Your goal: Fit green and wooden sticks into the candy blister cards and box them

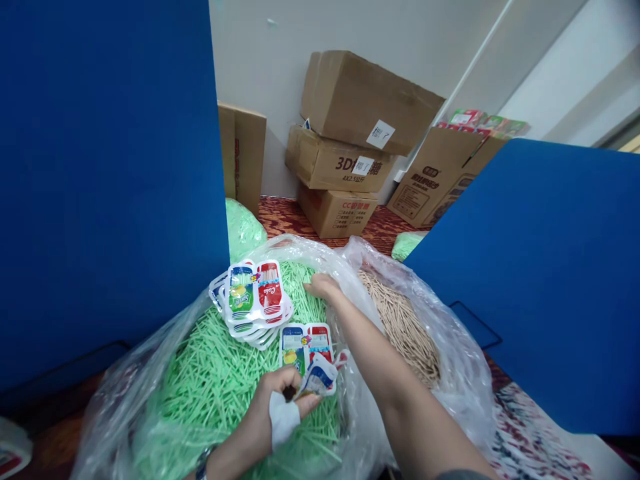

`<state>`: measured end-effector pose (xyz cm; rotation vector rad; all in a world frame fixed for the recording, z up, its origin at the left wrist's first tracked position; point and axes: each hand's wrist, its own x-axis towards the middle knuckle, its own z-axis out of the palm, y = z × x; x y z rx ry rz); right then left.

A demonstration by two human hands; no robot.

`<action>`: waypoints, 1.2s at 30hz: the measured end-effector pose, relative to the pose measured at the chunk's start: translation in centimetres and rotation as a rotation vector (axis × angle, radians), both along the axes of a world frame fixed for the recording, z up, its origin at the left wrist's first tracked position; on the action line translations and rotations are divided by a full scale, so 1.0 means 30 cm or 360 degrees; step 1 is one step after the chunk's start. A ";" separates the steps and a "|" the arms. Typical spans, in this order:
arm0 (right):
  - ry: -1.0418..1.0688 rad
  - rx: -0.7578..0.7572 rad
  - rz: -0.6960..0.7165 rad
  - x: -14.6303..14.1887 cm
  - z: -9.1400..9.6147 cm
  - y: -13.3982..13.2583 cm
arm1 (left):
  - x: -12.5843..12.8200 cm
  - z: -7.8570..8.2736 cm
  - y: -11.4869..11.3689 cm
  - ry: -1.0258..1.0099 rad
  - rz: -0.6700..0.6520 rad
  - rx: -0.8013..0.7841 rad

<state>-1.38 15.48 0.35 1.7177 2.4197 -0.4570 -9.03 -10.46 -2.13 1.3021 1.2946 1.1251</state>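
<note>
My left hand (280,400), with a white wrap at the thumb and a wristband, is closed on a small printed pouch (320,375). Beneath that pouch lies another flat blue-and-red pouch (306,340), partly covered. My right hand (324,288) reaches across to the far side of the thin green sticks (215,380). Its fingers are curled against them, and what it grips is hidden. A fanned stack of Sprite and Cola printed pouches (255,293) rests on the sticks, left of my right hand. A large clear plastic bag (125,393) surrounds the green sticks.
To the right, another clear bag (460,360) holds brown sticks (400,320). Blue panels (110,187) (560,287) stand on both sides. Stacked cardboard boxes (345,160) are against the wall, with an open carton (440,173) farther right. A green-filled bag (244,230) sits behind.
</note>
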 end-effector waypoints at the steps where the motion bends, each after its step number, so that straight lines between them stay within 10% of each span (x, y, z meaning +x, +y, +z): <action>1: 0.0043 -0.0031 -0.0013 0.000 0.001 0.000 | -0.001 0.002 -0.001 0.0009 0.0008 0.0006; 24: 0.1712 -0.1016 -0.0319 0.094 0.013 -0.157 | -0.010 -0.004 0.009 -0.0031 0.0091 -0.0006; 30: 0.1928 -0.1145 -0.0223 0.098 0.129 -0.256 | -0.032 -0.009 0.008 0.0000 0.0222 0.0068; 36: 0.2740 -0.0721 -0.0334 0.100 0.291 -0.393 | -0.030 -0.001 0.020 0.0248 0.0355 0.0324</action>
